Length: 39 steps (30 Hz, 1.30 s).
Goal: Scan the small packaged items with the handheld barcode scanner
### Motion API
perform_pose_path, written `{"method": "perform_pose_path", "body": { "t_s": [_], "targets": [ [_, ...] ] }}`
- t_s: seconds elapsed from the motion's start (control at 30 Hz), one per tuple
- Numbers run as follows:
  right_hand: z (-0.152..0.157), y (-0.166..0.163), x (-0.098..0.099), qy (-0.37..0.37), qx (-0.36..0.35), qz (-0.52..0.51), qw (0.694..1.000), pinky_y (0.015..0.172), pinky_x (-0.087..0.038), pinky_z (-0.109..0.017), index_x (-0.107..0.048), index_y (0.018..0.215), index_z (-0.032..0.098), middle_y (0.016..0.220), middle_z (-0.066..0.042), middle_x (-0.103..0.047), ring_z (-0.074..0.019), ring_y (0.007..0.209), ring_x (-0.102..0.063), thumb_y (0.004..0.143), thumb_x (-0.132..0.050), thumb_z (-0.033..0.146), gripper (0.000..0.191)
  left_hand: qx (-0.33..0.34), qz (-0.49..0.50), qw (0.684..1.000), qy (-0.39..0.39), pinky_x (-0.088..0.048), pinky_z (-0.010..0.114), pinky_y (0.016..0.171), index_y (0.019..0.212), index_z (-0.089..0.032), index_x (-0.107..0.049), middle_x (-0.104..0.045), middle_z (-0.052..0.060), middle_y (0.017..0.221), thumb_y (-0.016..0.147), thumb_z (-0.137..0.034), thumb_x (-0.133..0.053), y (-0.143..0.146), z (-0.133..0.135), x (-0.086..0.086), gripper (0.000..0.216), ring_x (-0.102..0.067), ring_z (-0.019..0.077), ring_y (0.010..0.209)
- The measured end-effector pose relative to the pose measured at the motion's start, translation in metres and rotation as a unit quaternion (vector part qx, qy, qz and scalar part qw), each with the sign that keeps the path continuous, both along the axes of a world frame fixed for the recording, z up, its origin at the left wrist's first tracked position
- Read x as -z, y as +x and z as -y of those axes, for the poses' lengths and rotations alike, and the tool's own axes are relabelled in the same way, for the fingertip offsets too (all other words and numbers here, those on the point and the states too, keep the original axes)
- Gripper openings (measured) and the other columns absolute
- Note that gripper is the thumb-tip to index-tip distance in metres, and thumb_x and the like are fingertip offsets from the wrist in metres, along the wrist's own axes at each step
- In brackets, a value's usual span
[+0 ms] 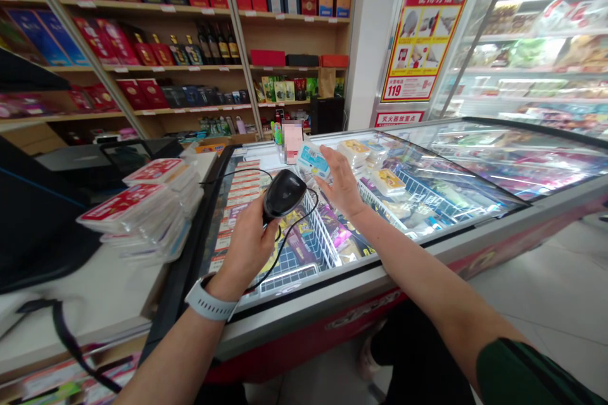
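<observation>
My left hand (247, 243) is closed round a black barcode scanner (284, 192), held over the glass lid of a chest freezer (332, 278). The scanner's black cable loops back across the glass. My right hand (339, 183) holds up a small blue-and-white packet (313, 160) just beyond the scanner's head. A white band sits on my left wrist.
A stack of flat red-labelled packs (142, 209) lies on the counter (95, 304) to the left. Packaged goods fill the freezer under the glass. Shelves of boxed goods and bottles (213, 44) line the back wall. A red poster (427, 25) and a refrigerated case (536, 57) stand at right.
</observation>
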State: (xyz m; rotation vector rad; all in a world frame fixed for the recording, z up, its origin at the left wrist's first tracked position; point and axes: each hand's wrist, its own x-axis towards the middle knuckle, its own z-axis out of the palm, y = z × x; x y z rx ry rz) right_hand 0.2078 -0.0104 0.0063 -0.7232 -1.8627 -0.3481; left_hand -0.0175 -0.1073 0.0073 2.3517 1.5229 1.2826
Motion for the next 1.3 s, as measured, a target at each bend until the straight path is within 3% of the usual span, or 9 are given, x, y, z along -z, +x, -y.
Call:
{"method": "perform_pose_path", "body": {
  "t_s": [0.13, 0.33, 0.63, 1.0, 1.3],
  "targets": [
    [-0.003, -0.001, 0.003, 0.008, -0.001, 0.023, 1.0, 0.111, -0.037, -0.046, -0.009, 0.15, 0.036, 0.144, -0.003, -0.042, -0.0233, 0.133, -0.04, 0.092, -0.049, 0.022, 0.072, -0.002, 0.01, 1.0, -0.003, -0.046, 0.041, 0.093, 0.126, -0.015, -0.049, -0.063, 0.012, 0.113, 0.083, -0.021, -0.051, 0.0, 0.002, -0.002, 0.043, -0.058, 0.0272, 0.108],
    [-0.006, -0.004, 0.007, -0.017, -0.005, 0.038, 0.999, 0.112, -0.035, -0.047, -0.016, 0.15, 0.032, 0.144, -0.005, -0.043, -0.0243, 0.134, -0.039, 0.093, -0.048, 0.027, 0.065, 0.009, 0.029, 1.0, 0.004, -0.045, 0.038, 0.094, 0.125, -0.015, -0.049, -0.061, 0.012, 0.118, 0.083, -0.022, -0.052, 0.0, 0.003, -0.003, 0.042, -0.057, 0.0257, 0.111],
    [-0.007, -0.006, 0.011, -0.008, 0.004, 0.068, 0.998, 0.111, -0.035, -0.046, -0.019, 0.149, 0.029, 0.145, -0.007, -0.044, -0.0234, 0.134, -0.04, 0.094, -0.045, 0.029, 0.061, -0.003, 0.03, 1.0, 0.0, -0.046, 0.038, 0.091, 0.121, -0.014, -0.051, -0.063, 0.011, 0.11, 0.084, -0.022, -0.051, 0.0, 0.004, -0.005, 0.038, -0.059, 0.0253, 0.104],
    [-0.002, -0.009, 0.01, 0.018, 0.018, 0.095, 0.995, 0.11, -0.037, -0.043, -0.014, 0.151, 0.028, 0.144, -0.008, -0.045, -0.0223, 0.134, -0.041, 0.095, -0.044, 0.03, 0.063, -0.004, 0.037, 0.999, 0.015, -0.044, 0.04, 0.094, 0.121, -0.014, -0.05, -0.06, 0.013, 0.116, 0.085, -0.023, -0.051, -0.001, 0.003, -0.004, 0.037, -0.057, 0.026, 0.108],
    [0.007, -0.005, 0.004, 0.001, 0.059, 0.067, 0.996, 0.111, -0.034, -0.045, -0.026, 0.147, 0.023, 0.139, -0.01, -0.048, -0.0252, 0.131, -0.042, 0.091, -0.051, 0.038, 0.063, 0.0, 0.03, 1.0, 0.001, -0.046, 0.041, 0.091, 0.121, -0.014, -0.051, -0.062, 0.012, 0.112, 0.085, -0.025, -0.051, -0.002, 0.002, -0.003, 0.038, -0.058, 0.0271, 0.105]
  ]
}}
